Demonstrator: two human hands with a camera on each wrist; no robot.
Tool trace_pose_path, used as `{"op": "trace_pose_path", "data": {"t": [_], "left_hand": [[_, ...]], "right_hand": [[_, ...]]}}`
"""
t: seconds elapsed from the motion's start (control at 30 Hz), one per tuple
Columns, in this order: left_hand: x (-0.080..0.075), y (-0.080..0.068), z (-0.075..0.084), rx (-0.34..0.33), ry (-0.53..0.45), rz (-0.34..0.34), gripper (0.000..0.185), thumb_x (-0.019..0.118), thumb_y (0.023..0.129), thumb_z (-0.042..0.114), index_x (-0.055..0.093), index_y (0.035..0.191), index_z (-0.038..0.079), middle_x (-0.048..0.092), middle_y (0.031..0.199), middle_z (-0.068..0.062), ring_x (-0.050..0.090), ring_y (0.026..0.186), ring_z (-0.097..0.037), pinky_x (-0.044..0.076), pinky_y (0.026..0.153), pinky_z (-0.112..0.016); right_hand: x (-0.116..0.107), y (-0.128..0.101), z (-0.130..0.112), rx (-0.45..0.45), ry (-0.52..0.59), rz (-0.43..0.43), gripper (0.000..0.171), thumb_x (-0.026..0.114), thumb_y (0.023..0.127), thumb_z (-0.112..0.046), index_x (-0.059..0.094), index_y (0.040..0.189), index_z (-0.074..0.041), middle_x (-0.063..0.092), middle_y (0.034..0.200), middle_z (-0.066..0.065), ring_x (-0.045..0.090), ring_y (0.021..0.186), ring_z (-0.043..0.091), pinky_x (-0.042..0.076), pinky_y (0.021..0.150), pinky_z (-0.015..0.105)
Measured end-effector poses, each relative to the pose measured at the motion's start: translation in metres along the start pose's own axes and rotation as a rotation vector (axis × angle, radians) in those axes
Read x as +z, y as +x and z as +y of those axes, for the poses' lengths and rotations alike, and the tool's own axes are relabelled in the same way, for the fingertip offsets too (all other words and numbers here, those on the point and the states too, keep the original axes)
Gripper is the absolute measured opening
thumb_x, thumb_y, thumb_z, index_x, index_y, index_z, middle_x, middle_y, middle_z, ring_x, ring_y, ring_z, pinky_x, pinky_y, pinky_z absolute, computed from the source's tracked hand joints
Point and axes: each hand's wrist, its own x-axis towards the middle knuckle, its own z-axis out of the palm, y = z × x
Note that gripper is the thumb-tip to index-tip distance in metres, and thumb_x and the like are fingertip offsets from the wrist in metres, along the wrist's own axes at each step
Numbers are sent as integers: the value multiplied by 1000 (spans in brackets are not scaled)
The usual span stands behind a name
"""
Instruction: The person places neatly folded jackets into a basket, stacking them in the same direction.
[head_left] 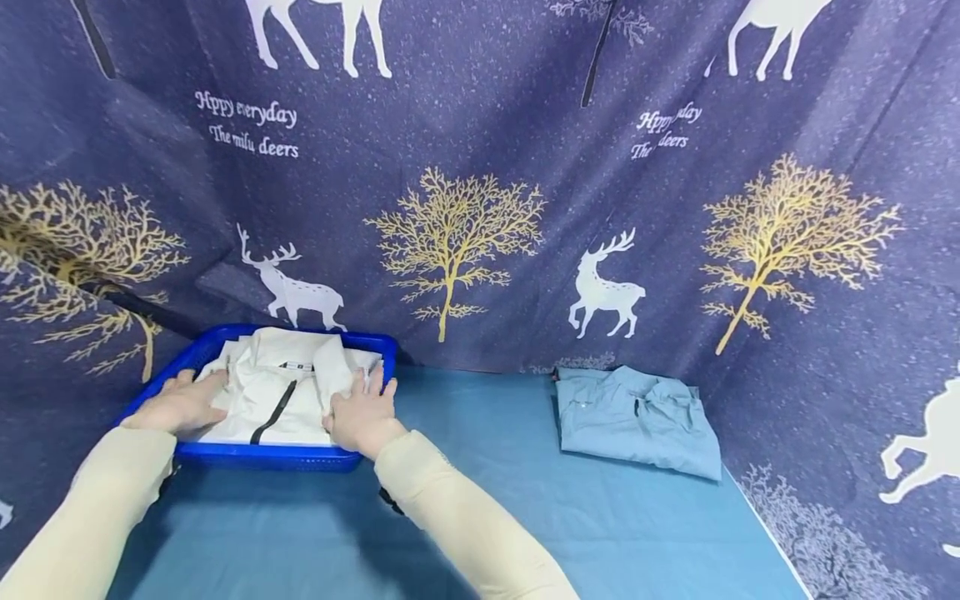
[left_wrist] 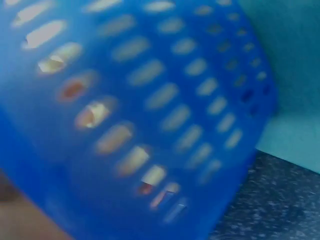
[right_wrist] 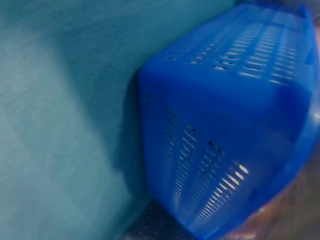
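A blue slotted plastic basket (head_left: 262,456) stands at the table's far left and holds a folded white garment (head_left: 281,392) with a dark stripe. My left hand (head_left: 191,396) lies flat on the garment's left side, fingers straight. On its right side my right hand (head_left: 365,400) presses down, fingers straight and pointing away from me. Both arms wear cream sleeves. The left wrist view is blurred and shows only the basket's slotted wall (left_wrist: 150,110) close up. The right wrist view shows the basket's outer corner (right_wrist: 225,125) on the teal cloth (right_wrist: 60,125).
A folded light-blue shirt (head_left: 637,421) lies at the back right of the teal tabletop (head_left: 480,483). A dark blue curtain (head_left: 480,208) printed with deer and gold trees closes in the back and both sides.
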Motion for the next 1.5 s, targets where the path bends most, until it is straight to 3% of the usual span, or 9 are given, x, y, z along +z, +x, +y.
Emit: {"op": "trace_pose_path", "data": {"t": [0.17, 0.33, 0.5, 0.73, 0.97, 1.07, 1.23, 1.5], "left_hand": [[-12, 3, 18, 19, -19, 115, 73, 53, 98, 39, 24, 150, -4, 13, 140, -46, 13, 124, -66, 18, 89, -79], [-19, 10, 41, 102, -22, 208, 69, 50, 101, 38, 25, 152, -1, 17, 143, -42, 17, 127, -63, 20, 89, -79], [-17, 14, 68, 180, -3, 306, 66, 48, 102, 41, 31, 150, 0, 26, 144, -36, 25, 126, -60, 25, 87, -78], [-12, 10, 138, 263, -17, 366, 57, 49, 103, 36, 40, 147, 2, 36, 143, -32, 34, 129, -54, 28, 96, -74], [13, 18, 207, 372, -81, 418, 56, 53, 100, 36, 46, 145, 4, 43, 142, -27, 42, 128, -46, 34, 103, -62], [25, 20, 235, 408, -114, 410, 56, 55, 100, 37, 47, 146, 7, 44, 143, -24, 42, 129, -44, 33, 105, -59], [44, 25, 275, 428, -158, 306, 57, 49, 101, 44, 42, 150, 15, 38, 149, -20, 38, 134, -40, 34, 104, -59], [73, 37, 318, 456, -183, 195, 56, 47, 102, 47, 39, 152, 24, 35, 153, -13, 36, 137, -33, 35, 103, -58]], "right_hand": [[-1, -18, 35, -193, 169, 105, 52, 33, 102, -57, 36, 151, -41, 8, 164, 4, 4, 148, 33, 20, 114, 54], [-3, -40, 76, -289, 276, 147, 56, 35, 103, -54, 31, 155, -33, 2, 163, 10, -1, 148, 33, 18, 114, 57], [-3, -61, 115, -342, 317, 182, 59, 35, 103, -53, 26, 156, -30, -3, 163, 10, -4, 147, 33, 19, 112, 61], [1, -90, 171, -362, 316, 254, 59, 44, 103, -44, 26, 157, -26, 1, 162, 15, 5, 147, 39, 23, 110, 63], [5, -105, 215, -286, 338, 297, 63, 56, 101, -34, 28, 156, -22, 7, 161, 18, 7, 146, 39, 20, 110, 62], [4, -111, 232, -256, 377, 321, 64, 58, 100, -31, 29, 156, -20, 8, 161, 19, 7, 146, 40, 18, 110, 64], [11, -121, 268, -188, 421, 385, 65, 60, 99, -28, 30, 156, -21, 10, 160, 20, 8, 146, 41, 16, 109, 66], [29, -136, 328, -86, 469, 450, 64, 62, 97, -23, 32, 154, -18, 15, 157, 29, 12, 142, 50, 19, 105, 71]]}}
